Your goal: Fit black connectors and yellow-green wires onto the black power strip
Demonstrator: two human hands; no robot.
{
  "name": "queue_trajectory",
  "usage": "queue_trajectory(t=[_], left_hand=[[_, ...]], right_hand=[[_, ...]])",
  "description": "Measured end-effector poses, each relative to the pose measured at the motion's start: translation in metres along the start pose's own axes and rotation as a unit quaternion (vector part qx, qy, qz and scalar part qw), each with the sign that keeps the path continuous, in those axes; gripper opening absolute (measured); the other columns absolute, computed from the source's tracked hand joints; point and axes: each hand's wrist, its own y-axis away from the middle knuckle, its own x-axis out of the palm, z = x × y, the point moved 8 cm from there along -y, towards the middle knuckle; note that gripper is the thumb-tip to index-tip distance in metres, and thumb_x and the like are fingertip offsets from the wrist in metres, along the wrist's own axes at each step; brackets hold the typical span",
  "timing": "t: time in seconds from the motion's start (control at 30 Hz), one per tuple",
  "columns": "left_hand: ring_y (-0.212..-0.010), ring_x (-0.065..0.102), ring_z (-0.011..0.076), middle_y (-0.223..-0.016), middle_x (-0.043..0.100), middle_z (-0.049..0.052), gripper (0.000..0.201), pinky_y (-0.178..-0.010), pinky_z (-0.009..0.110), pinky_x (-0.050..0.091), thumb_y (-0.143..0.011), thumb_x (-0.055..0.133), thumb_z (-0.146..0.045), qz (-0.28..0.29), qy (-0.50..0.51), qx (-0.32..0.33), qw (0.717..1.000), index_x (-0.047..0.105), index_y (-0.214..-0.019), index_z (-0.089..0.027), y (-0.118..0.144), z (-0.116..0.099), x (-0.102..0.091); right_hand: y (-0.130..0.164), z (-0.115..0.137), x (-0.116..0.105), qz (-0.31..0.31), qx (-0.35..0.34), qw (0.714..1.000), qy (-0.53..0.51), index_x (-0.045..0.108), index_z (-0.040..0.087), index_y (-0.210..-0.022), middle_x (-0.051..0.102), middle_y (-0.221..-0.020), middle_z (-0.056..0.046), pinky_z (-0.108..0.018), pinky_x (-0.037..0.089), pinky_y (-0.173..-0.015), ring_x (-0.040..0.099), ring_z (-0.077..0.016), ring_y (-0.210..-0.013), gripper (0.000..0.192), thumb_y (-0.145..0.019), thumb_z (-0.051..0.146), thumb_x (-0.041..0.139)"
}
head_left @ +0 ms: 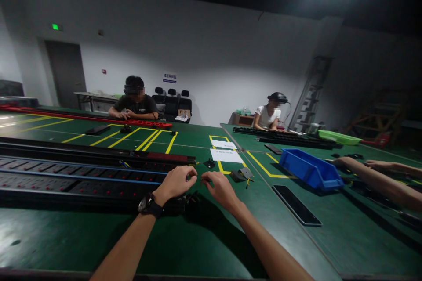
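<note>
My left hand [178,181], with a dark watch [150,206] on its wrist, is over the right end of a long black rail panel [99,180] with red dots and blue strips. Its thumb and fingers curl together in a pinch. A short gap away, my right hand [220,186] has its fingers bent and pressed together. Anything in either hand is too small or hidden to make out. Small dark parts [193,198] with wires lie below the hands at the panel's end. Beyond my right hand are a grey box-shaped part [242,174] and a small black part [210,163].
A blue bin [308,169] and a black tablet-like device [296,205] lie to the right on the green table [211,246]. Another person's arms [379,180] reach in at the right edge. White papers [226,155] lie ahead. Two people sit across the table.
</note>
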Motion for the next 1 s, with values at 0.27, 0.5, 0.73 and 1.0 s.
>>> queue_trajectory(t=[0.27, 0.5, 0.73, 1.0], left_hand=[[-0.086, 0.069, 0.0176, -0.096, 0.077, 0.003, 0.019, -0.072, 0.024, 0.047, -0.087, 0.058, -0.026, 0.033, 0.065, 0.033, 0.997, 0.074, -0.097, -0.022, 0.0, -0.005, 0.011], [-0.077, 0.067, 0.0159, -0.085, 0.075, 0.002, 0.014, -0.068, 0.024, 0.045, -0.086, 0.059, -0.026, 0.051, 0.079, 0.019, 0.995, 0.072, -0.09, -0.02, 0.0, -0.002, 0.017], [-0.082, 0.064, 0.0166, -0.09, 0.072, 0.002, 0.007, -0.071, 0.025, 0.044, -0.086, 0.059, -0.021, -0.01, 0.032, 0.034, 0.999, 0.066, -0.087, -0.02, 0.001, -0.003, 0.003], [-0.081, 0.062, 0.0174, -0.085, 0.068, 0.003, 0.01, -0.072, 0.027, 0.044, -0.09, 0.058, -0.025, -0.117, 0.01, 0.008, 0.993, 0.059, -0.08, -0.021, 0.001, 0.001, -0.015]], right_hand=[[0.002, 0.005, 0.003, -0.02, -0.001, 0.999, -0.047, 0.068, 0.024, -0.103, 0.075, -0.098, -0.004, -0.032, 0.048, -0.083, 0.067, -0.0224, -0.092, 0.015, -0.092, 0.014, 0.066], [0.002, 0.001, -0.004, -0.071, -0.007, 0.994, -0.079, 0.066, 0.023, -0.111, 0.07, -0.102, -0.007, -0.034, 0.052, -0.086, 0.067, -0.0227, -0.094, 0.017, -0.094, 0.019, 0.062], [0.008, -0.023, -0.036, -0.237, 0.056, 0.967, -0.079, 0.064, 0.019, -0.114, 0.069, -0.1, -0.009, -0.037, 0.054, -0.084, 0.067, -0.0218, -0.088, 0.022, -0.1, 0.033, 0.054], [0.009, -0.021, -0.037, -0.238, 0.049, 0.968, -0.064, 0.066, 0.019, -0.11, 0.067, -0.094, -0.007, -0.034, 0.054, -0.078, 0.066, -0.0199, -0.082, 0.022, -0.102, 0.033, 0.05]])
